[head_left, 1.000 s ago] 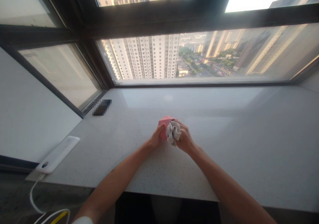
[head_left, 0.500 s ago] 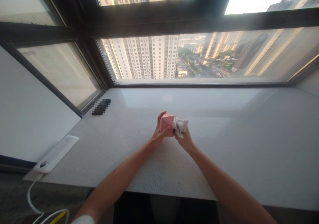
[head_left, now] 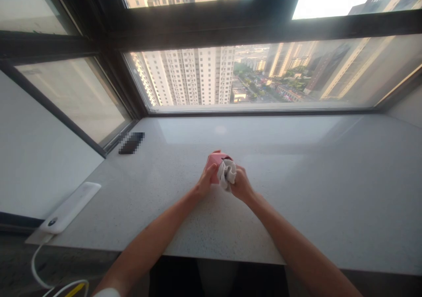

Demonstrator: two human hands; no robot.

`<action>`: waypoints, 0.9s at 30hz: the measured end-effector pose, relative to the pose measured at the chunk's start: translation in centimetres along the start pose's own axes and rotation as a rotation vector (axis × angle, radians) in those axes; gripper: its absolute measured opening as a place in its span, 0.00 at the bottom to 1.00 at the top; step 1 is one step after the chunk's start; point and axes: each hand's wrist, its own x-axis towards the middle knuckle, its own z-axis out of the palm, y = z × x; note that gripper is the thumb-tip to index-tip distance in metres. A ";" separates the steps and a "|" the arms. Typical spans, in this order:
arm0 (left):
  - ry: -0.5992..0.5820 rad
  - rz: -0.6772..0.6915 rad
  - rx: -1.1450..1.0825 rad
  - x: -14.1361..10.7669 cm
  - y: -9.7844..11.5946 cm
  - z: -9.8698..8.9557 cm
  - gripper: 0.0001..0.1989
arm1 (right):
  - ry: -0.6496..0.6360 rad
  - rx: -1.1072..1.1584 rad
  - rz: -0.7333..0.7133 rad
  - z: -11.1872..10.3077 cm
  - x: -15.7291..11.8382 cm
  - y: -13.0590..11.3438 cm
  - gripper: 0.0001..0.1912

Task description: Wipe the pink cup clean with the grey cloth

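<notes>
A small pink faceted box (head_left: 216, 158) is held over the pale counter, with my left hand (head_left: 208, 175) closed round its left side, the thumb on the near face. On the box's upper right a dark slit or edge shows; I cannot tell which. My right hand (head_left: 241, 183) grips a crumpled white cloth (head_left: 227, 174), which lies in front of the box's right part and hides it. Some of the right fingers are behind the cloth.
The speckled counter (head_left: 158, 174) runs to the window (head_left: 184, 79). A pixelated dark object (head_left: 132, 143) lies at its left back corner. At the left edge rests a white power strip (head_left: 74, 207), its cable (head_left: 38, 268) hanging over the front.
My right hand has brought the cloth left and slightly down, across the front of the box. The box has tilted a little in my left hand, and the whole view has shifted slightly.
</notes>
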 end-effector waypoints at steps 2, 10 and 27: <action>0.023 0.026 0.070 -0.2 0.1 0.0 0.48 | 0.092 0.127 0.144 0.2 0.1 0.0 0.16; 0.019 0.029 0.006 -0.1 -0.2 -0.3 0.44 | -0.010 -0.025 -0.047 0.4 -0.1 0.2 0.10; 0.065 -0.003 -0.008 -0.2 0.1 0.3 0.46 | 0.017 0.033 0.024 -0.3 0.1 1.0 0.16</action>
